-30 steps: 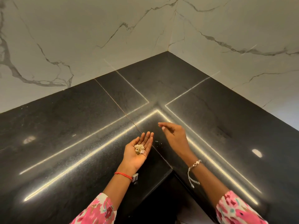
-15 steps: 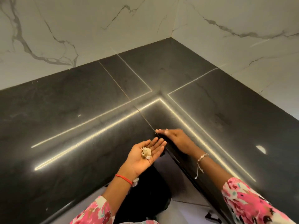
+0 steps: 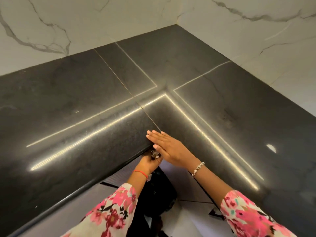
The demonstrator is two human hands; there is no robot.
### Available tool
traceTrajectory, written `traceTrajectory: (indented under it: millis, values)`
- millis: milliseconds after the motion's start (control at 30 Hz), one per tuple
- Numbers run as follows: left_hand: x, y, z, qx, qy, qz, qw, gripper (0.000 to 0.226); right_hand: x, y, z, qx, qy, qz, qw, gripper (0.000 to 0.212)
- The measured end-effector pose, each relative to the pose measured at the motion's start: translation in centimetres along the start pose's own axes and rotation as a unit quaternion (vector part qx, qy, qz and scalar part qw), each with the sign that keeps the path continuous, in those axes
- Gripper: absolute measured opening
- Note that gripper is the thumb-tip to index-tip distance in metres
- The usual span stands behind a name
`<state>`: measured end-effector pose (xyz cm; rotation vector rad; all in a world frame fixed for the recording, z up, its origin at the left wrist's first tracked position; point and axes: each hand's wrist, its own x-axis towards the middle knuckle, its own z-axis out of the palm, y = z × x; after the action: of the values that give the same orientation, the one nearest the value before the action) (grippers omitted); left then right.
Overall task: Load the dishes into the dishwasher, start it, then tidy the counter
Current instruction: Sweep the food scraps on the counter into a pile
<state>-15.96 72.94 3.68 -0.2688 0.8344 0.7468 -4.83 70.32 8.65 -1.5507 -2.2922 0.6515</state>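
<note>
The right hand lies flat and open on the counter, fingers straight and together, their tips at the counter's inner corner and pointing away from the body. Just below that corner's rounded edge the left hand waits palm-up with a small clump of pale, ragged scraps resting on it. Its fingers are tucked under the edge, so I cannot tell their curl. The next sweep likely runs from the right hand over the edge and down into the left. The counter is dark polished stone with thin seams. The wall is white veined marble.
</note>
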Motion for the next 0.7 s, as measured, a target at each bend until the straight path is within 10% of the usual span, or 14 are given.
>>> traceTrajectory:
  millis: [200,333,700]
  values:
    - [-0.8,-0.5,-0.7,0.048,-0.015,0.033,0.998,0.006,-3.6,-2.1,1.7,0.313,0.142,0.108,0.933,0.030]
    - [-1.6,-0.8,-2.1,0.090,0.036,0.037,0.995,0.044,-5.7,-3.4,4.9,0.410,0.297,0.211,0.836,0.033]
    - [8.0,-2.8,-16.9,0.240,0.186,-0.035,0.952,0.072,-11.1,2.6,20.9,0.451,0.279,0.493,0.689,0.019]
